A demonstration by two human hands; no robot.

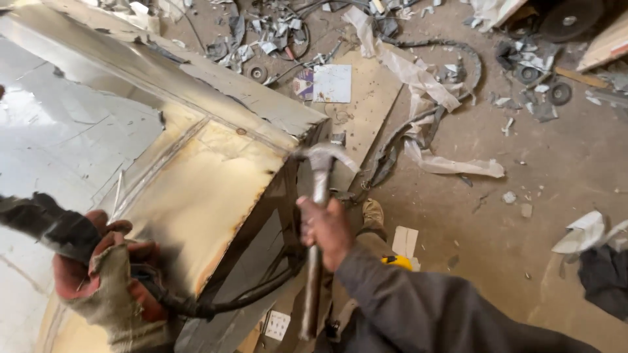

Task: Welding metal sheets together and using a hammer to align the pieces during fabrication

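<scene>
One hammer (318, 196) is gripped mid-handle by the closed right hand (325, 230), its head set at the corner of the one steel box (196, 176) | one black cable (216, 304) is clutched in the closed gloved left hand (108, 281), near the box's lower edge.

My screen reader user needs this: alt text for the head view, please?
A right hand holds a metal hammer against the corner of a sheet-metal box; the gloved left hand grips a black cable.

One hammer (318, 196); one sheet-metal box (196, 163); one cable (229, 304); one glove (108, 287) (left hand); three discs (559, 93) on floor.
</scene>
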